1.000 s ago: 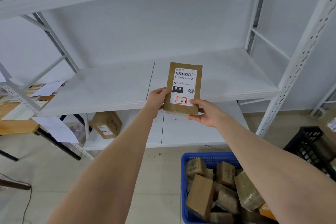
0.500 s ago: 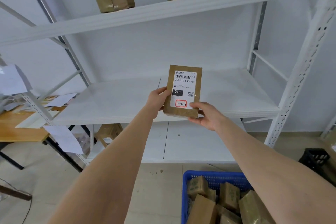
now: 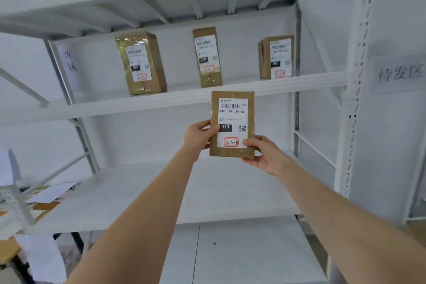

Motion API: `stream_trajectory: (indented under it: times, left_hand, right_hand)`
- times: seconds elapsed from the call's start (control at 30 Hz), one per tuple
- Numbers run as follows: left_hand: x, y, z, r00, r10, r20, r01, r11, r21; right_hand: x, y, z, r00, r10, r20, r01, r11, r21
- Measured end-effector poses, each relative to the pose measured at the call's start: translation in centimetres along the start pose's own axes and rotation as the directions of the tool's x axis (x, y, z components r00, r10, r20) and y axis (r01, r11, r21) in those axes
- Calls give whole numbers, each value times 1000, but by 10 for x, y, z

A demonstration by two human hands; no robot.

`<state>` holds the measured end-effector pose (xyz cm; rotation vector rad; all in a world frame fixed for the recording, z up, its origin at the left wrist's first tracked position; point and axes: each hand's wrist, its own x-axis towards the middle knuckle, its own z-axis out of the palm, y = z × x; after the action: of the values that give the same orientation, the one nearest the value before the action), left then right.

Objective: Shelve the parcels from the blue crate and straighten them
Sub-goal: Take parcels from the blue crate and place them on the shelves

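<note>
Two hands on one parcel (image 3: 232, 125) here, held upright in the air before the shelving, label facing us. The left hand (image 3: 198, 138) pinches its left edge with the thumb on the label, the right hand (image 3: 265, 157) clasps the bottom right corner, so each grip is closed on it. It hangs between the upper shelf (image 3: 161, 101) and the middle shelf (image 3: 161, 191), touching neither. Done well, I'd say: base down flat, label outward, square to the shelf's front edge, then release one hand at a time. The count: one parcel in hand, three standing on the upper shelf — left parcel (image 3: 141, 63), middle parcel (image 3: 207, 56), right parcel (image 3: 276, 56). The blue crate is out of shot.
</note>
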<state>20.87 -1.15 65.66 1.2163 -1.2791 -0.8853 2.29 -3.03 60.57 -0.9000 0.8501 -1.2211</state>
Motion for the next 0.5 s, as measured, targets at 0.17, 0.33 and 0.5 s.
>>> stream_trajectory:
  times: [0.17, 0.33, 0.5]
  left_hand:
    - [15, 48, 5, 995, 85, 54, -83, 996, -38]
    - [28, 82, 9, 983, 166, 82, -163, 986, -33]
    - [42, 113, 10, 965, 240, 102, -237, 971, -42]
  right_hand:
    - [-4, -49, 9, 995, -96, -27, 96, 995, -8]
    - [-8, -84, 19, 983, -179, -44, 179, 984, -3]
    - [-7, -118, 32, 964, -263, -49, 263, 965, -12]
